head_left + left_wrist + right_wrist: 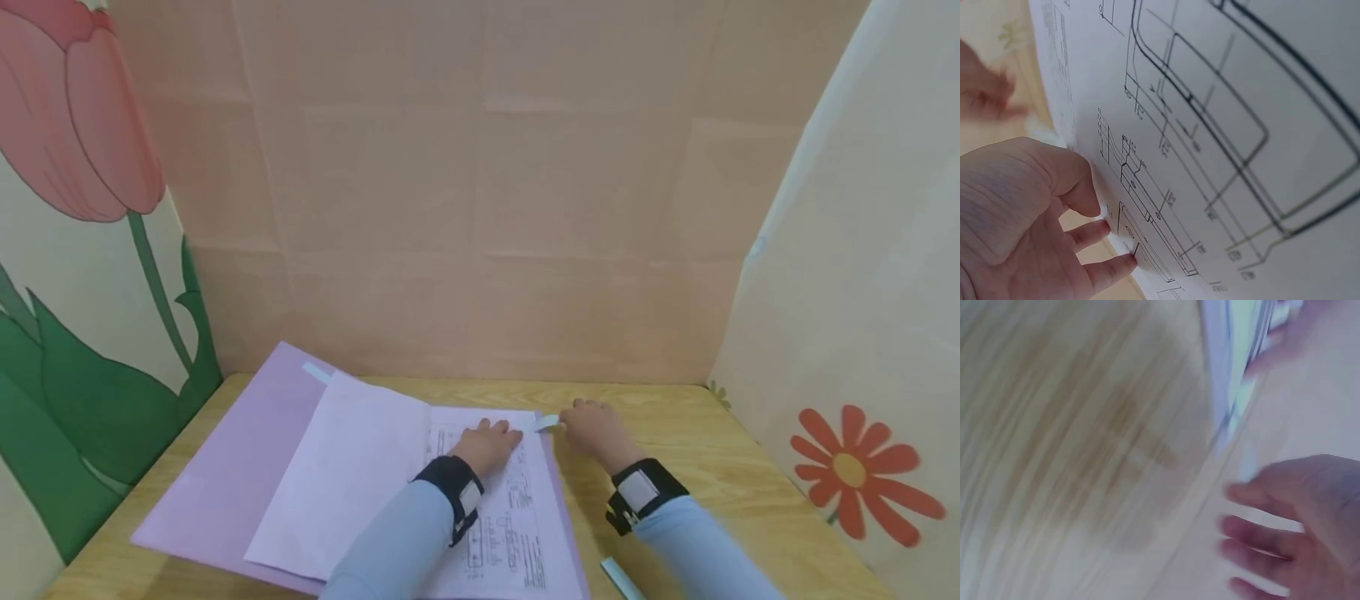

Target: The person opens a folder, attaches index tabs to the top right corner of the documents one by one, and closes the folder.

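Observation:
A lilac folder [217, 492] lies spread on the wooden table, with white sheets inside. My left hand [487, 447] rests with fingers extended on a page of line drawings [517, 533]; the left wrist view shows those fingertips touching the printed paper [1210, 156]. Beside the page's upper right corner, my right hand [597, 433] pinches the end of a pale blue-green strip [547, 422]. The strip's other end meets the page corner. Motion blurs the right hand [1297, 519] in its own wrist view, where the strip is only faint.
Another blue-green strip [621, 579] lies on the table [697, 467] by my right forearm. A pale strip [317, 372] shows at the top of the folder's left cover. A turned white sheet [352, 483] stands partly raised. A pink-beige wall [480, 208] closes the back.

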{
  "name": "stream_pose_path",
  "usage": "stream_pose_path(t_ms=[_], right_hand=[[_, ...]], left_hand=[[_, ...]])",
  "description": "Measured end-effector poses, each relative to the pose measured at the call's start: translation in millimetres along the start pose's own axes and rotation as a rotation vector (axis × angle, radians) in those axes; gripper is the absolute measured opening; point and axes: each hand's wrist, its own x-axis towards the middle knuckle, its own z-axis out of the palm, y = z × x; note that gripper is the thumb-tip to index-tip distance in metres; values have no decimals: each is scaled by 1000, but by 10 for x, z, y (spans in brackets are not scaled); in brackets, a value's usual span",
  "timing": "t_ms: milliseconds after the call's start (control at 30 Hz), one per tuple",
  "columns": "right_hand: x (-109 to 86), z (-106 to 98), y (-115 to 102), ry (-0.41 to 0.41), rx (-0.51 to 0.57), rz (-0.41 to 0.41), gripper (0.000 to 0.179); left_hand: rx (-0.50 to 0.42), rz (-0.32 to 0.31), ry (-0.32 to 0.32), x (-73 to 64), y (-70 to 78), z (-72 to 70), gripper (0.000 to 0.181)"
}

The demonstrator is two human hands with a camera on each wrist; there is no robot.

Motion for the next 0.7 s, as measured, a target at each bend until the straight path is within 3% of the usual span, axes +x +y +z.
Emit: stream_pose_path(t_ms=[67,133,233,367,467,567,633,700], right_hand=[[13,-15,-148,147,-103,-14,22],[26,-27,-283,264,-154,-20,34],[42,-47,-438,302,-144,-46,46],[56,-27,-544,140,6,-110,42],[56,49,-532,-19,189,-145,40],[48,137,-450,-126,367,-143,42],[58,174,-383,-176,458,-123,44],[78,191,-321,-180,483,-144,44]], left_hand=[[10,-4,-7,14,3,20,42],[21,-8,-10,26,7,35,42],[50,-2,-5,30,15,35,43],[103,0,8,14,19,-3,44],[158,9,13,8,9,-22,44],[163,20,8,4,0,-28,46],[141,22,3,-4,-2,-33,46],[111,16,-1,-7,-5,-40,46]])
